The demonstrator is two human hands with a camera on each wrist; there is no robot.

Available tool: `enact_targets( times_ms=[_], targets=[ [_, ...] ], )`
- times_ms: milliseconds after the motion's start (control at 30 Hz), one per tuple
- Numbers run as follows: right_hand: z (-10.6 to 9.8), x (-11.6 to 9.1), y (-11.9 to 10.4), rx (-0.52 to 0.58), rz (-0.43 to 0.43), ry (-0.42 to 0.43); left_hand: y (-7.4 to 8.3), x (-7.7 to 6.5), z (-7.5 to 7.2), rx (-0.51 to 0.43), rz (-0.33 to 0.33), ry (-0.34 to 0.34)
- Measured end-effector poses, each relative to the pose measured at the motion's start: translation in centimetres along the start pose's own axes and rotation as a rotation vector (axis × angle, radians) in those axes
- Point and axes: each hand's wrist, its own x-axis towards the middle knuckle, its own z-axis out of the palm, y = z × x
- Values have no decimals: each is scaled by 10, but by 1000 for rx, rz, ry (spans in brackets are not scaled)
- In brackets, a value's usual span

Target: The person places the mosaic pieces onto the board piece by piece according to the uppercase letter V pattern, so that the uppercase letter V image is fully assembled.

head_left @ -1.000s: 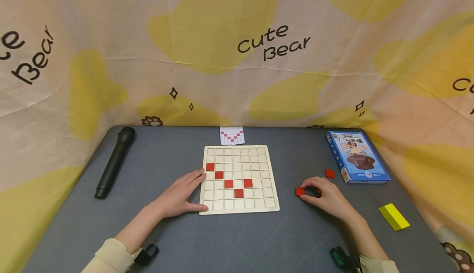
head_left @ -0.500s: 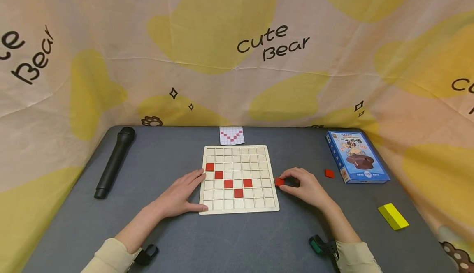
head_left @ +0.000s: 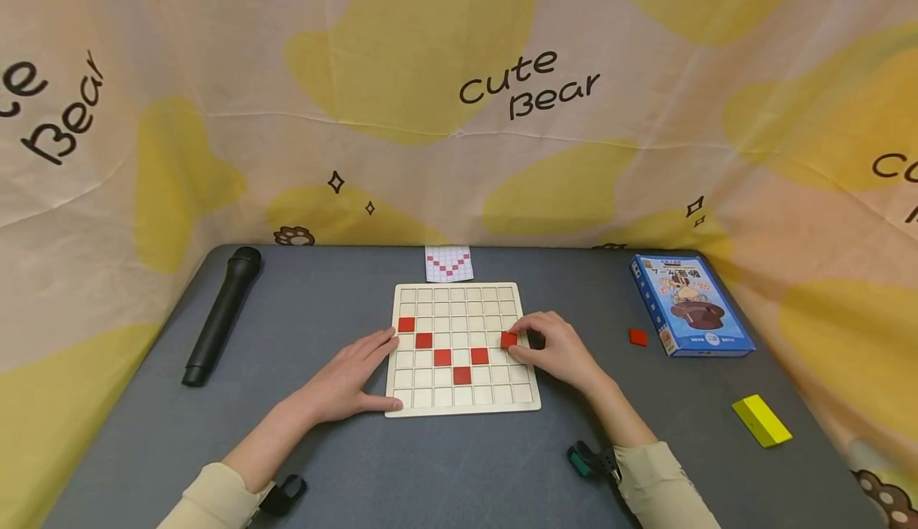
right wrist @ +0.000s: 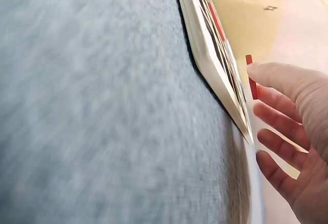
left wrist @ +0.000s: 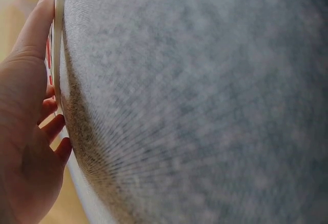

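A cream grid board (head_left: 423, 397) lies mid-table, with several red square tiles set in its cells, such as the red tile (head_left: 462, 375) lowest on it. My left hand (head_left: 351, 378) rests at the board's left edge, fingers extended, thumb at the lower left corner. Over the board's right side, my right hand (head_left: 559, 346) pinches another red tile (right wrist: 252, 78) between thumb and fingertip. In the right wrist view that tile stands edge-on, a little above the board, while the other fingers curve loosely. A loose red tile (head_left: 638, 337) lies on the table to the right.
Behind the board is a small pattern card (head_left: 449, 264) with a V of pink squares. A black microphone (head_left: 224, 314) lies at the left. To the right are a blue box (head_left: 694, 304) and a yellow block (head_left: 763, 420). A printed curtain (head_left: 402, 75) hangs behind the table.
My right hand has carried the pinched red tile leftward from the table to over the board's right side. The left hand has stayed at the board's edge.
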Motion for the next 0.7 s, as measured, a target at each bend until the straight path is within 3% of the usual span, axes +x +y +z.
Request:
enact_targets(
  times_ms=[267,700],
  targets=[
    [8,11,-5,-14,28,-48,0,0,0,1,-4,-3],
    [13,16,-5,-27,-17,-53,-1,0,0,-7,0,2]
  ],
)
